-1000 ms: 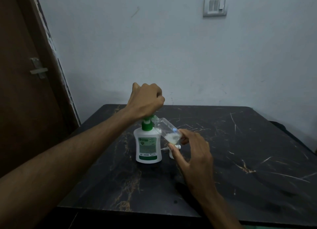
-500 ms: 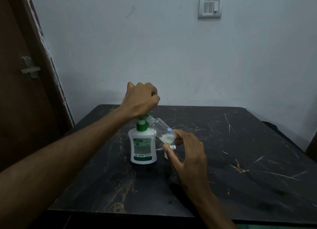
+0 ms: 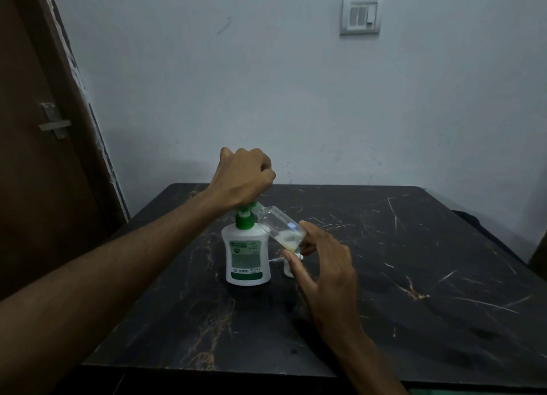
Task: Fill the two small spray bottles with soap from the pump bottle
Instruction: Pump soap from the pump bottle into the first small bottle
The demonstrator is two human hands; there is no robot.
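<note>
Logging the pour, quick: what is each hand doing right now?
Left hand: fist pressing on the pump bottle head.
Right hand: holding the tilted small spray bottle at the spout.

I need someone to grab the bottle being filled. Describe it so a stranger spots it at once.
Start at the dark marble table, then find the white pump bottle with its green collar. The small clear spray bottle is tilted with its mouth at the pump spout, pinched by the right hand. Unlike the white piece standing behind it, it is see-through, with pale soap pooled inside.
</note>
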